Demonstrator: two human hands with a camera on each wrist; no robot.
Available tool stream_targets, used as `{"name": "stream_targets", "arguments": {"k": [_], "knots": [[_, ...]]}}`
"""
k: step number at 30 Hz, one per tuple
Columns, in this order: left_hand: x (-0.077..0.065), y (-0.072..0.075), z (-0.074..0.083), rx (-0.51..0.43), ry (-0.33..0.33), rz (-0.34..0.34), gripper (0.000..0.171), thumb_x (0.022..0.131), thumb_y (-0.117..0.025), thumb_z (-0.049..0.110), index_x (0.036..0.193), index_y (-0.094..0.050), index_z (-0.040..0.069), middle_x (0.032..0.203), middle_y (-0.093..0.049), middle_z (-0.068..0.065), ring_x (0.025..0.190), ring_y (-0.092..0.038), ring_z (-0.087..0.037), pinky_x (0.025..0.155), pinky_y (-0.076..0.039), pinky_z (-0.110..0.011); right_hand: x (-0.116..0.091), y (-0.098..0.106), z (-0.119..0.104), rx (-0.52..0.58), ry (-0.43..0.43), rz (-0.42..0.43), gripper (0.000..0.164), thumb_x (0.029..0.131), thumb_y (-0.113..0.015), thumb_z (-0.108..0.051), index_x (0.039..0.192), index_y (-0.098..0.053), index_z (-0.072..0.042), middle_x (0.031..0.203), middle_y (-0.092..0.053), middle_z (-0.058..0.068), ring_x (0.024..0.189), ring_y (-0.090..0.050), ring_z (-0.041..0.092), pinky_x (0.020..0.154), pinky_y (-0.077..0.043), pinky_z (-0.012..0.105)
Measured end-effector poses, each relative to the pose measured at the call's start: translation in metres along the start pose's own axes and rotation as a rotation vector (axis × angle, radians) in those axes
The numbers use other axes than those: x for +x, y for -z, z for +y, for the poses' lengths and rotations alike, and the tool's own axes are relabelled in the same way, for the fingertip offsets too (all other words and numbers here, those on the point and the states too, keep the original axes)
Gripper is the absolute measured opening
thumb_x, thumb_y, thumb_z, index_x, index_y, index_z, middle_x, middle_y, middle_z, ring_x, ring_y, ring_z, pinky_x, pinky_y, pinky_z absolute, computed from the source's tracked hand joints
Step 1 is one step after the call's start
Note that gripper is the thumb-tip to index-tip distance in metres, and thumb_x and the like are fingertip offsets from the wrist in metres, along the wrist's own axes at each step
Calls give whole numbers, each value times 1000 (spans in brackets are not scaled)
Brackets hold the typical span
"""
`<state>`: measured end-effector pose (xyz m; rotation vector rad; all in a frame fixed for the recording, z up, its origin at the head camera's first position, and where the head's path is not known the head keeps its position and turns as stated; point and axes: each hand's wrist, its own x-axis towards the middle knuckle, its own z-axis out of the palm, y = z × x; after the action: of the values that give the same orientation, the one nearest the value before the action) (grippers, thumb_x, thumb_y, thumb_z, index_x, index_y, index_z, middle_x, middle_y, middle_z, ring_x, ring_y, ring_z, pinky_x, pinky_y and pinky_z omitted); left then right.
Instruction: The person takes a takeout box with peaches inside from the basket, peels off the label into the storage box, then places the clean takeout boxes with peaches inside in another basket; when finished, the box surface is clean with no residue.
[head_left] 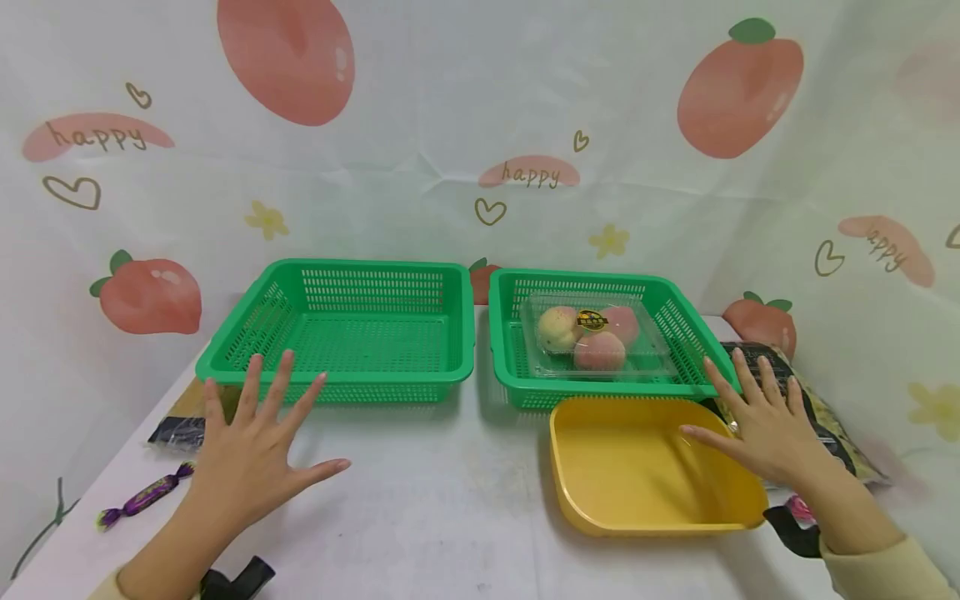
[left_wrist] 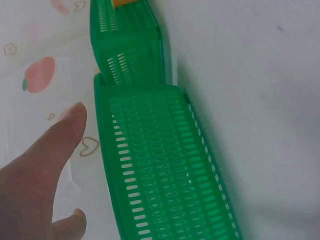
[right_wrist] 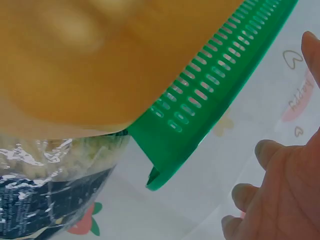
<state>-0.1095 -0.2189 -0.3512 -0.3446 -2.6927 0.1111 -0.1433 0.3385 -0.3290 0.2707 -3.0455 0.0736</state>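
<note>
My left hand (head_left: 251,450) is spread with straight fingers in front of the left green basket (head_left: 367,333), holding nothing. Fingers spread too, my right hand (head_left: 765,425) hovers over the right edge of the yellow basin (head_left: 637,475) and grips nothing. A clear plastic box (head_left: 555,364) with several peaches (head_left: 600,351) lies in the right green basket (head_left: 517,385). In the left wrist view, the thumb of the left hand (left_wrist: 35,175) shows beside the green mesh. The right wrist view has the right hand (right_wrist: 290,195) apart from the basket rim.
A purple wrapped candy (head_left: 150,496) lies at the left, near a plastic packet (head_left: 180,425) partly behind the left hand. Bagged goods (head_left: 832,425) stand at the right, with a pink wrapped item (head_left: 801,508) half hidden by the right wrist. A printed cloth (head_left: 420,150) hangs behind.
</note>
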Motion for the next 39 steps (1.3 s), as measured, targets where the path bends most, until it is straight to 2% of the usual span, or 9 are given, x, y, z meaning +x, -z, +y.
{"name": "stream_targets", "arguments": {"k": [8,13,19,22,27,33,36,39], "knots": [[13,-3,6,-27,-18,5,104,66,-51,82,150,-19,29,158,9,-7,144,12,-34,106,12,-67,15,4,1,-16,24,27,98,83,-49,-66,150,6,-20,153,5,29,137,12,51,103,22,63],[26,-4,14,-57,-35,-60,99,71,-47,81,149,-20,28,158,10,-8,143,12,-35,107,6,-69,30,8,5,-37,25,30,99,82,-48,-68,151,3,-19,152,3,30,137,11,51,104,21,64],[46,-1,30,-136,-69,-134,90,78,-48,73,150,-21,24,158,6,-11,143,7,-39,109,0,-66,50,19,8,-11,5,-37,100,82,-49,-68,151,3,-18,151,7,31,136,11,54,101,17,70],[58,0,39,-171,-83,-134,89,81,-50,69,150,-19,22,157,9,-13,143,3,-40,110,-3,-65,60,26,8,4,-4,-68,100,82,-48,-68,151,2,-16,151,8,32,135,14,53,100,16,71],[79,0,51,-240,-90,-142,90,84,-53,62,151,-15,17,156,12,-16,143,3,-40,111,-4,-64,77,36,9,38,-14,-94,97,84,-46,-66,150,1,-13,150,9,32,134,16,54,101,17,70],[105,-6,67,-335,-129,-172,85,85,-56,56,150,-19,15,156,1,-21,143,3,-41,113,-5,-61,95,47,12,138,-26,-174,93,89,-43,-61,149,6,-10,148,18,33,131,21,55,101,15,71],[118,-8,74,-391,-140,-167,80,87,-55,53,149,-21,15,156,-2,-22,143,1,-41,113,-7,-60,105,51,13,209,-25,-210,89,92,-41,-57,149,5,-6,146,19,35,130,21,58,100,13,72],[130,-10,82,-479,-131,-130,77,89,-55,48,149,-21,15,156,-2,-20,144,-1,-38,114,-9,-58,115,52,16,299,-30,-250,86,94,-40,-53,148,6,-5,145,22,36,129,21,59,97,9,75]]}}
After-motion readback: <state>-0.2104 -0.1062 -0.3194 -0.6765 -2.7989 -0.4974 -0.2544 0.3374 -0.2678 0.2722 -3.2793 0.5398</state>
